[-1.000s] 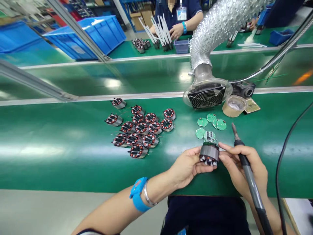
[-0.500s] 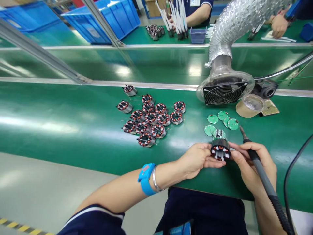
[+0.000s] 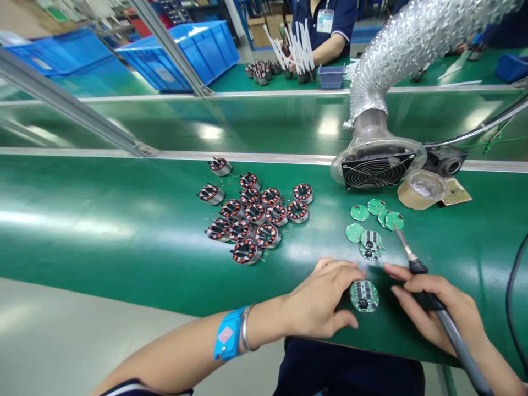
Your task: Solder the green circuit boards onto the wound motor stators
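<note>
A round green circuit board (image 3: 364,296) with black chips faces up near the table's front edge; whatever is under it is hidden. My left hand (image 3: 324,300) is at its left side, fingers and thumb spread, fingertips at the board's upper left edge. In my right hand (image 3: 441,308) is a soldering iron (image 3: 443,319), held like a pen, its tip pointing up and left over the loose boards. The thumb and index finger of that hand stretch toward the board, apart from it. Several loose round circuit boards (image 3: 353,232) lie just beyond, two of them chip side up (image 3: 371,240).
Several motor stators (image 3: 254,213) with copper windings stand grouped at centre left. A fume extractor fan (image 3: 377,171) on a silver duct, a tan cup (image 3: 421,191) and a small square tin (image 3: 455,192) are at the back right. A co-worker (image 3: 325,41) sits across the line.
The black-rimmed stator held between both hands is no longer visible; a chip-side-up board shows in that area. My hands have moved apart, and the left has spread its fingers.
</note>
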`<state>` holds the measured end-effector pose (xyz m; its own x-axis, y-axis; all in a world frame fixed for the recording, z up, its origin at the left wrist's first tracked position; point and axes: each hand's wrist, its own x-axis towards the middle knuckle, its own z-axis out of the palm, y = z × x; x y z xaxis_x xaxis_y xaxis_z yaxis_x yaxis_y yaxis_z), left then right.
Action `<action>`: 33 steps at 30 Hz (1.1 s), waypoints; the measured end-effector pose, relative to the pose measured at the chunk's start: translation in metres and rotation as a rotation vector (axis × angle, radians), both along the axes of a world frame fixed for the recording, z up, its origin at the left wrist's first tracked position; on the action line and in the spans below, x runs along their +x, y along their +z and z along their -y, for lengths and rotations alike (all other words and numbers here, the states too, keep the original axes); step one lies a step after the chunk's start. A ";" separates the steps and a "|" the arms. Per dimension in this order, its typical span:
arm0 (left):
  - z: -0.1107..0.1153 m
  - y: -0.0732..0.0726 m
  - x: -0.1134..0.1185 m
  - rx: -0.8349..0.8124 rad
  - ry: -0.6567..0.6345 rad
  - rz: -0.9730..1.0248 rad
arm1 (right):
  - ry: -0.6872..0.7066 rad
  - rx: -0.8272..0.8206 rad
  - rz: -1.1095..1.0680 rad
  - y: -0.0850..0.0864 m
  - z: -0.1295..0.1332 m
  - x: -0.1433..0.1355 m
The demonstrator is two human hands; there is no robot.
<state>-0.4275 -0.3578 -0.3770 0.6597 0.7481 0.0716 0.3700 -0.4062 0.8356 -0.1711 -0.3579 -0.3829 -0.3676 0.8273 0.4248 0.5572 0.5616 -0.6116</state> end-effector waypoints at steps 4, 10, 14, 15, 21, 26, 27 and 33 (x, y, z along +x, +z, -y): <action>-0.028 0.019 -0.033 0.323 0.230 -0.250 | -0.095 0.183 0.144 -0.007 -0.029 0.000; -0.074 0.031 -0.063 0.544 0.529 -0.817 | 0.086 0.241 0.286 -0.025 -0.066 -0.013; -0.066 0.025 -0.051 0.507 0.376 -0.670 | 0.065 0.296 0.307 -0.031 -0.073 -0.008; -0.062 0.023 -0.045 0.485 0.316 -0.604 | 0.046 0.305 0.304 -0.030 -0.072 -0.007; -0.049 0.022 -0.011 0.192 0.074 -0.189 | 0.116 0.170 0.162 -0.010 -0.051 -0.008; -0.058 0.029 -0.003 -0.164 0.088 -0.120 | 0.233 0.059 0.126 -0.003 -0.050 -0.019; -0.059 0.028 -0.001 -0.201 0.114 -0.125 | 0.242 0.044 0.123 -0.003 -0.052 -0.021; -0.060 0.015 0.007 -0.480 0.290 -0.014 | 0.286 -0.021 0.097 0.000 -0.059 -0.027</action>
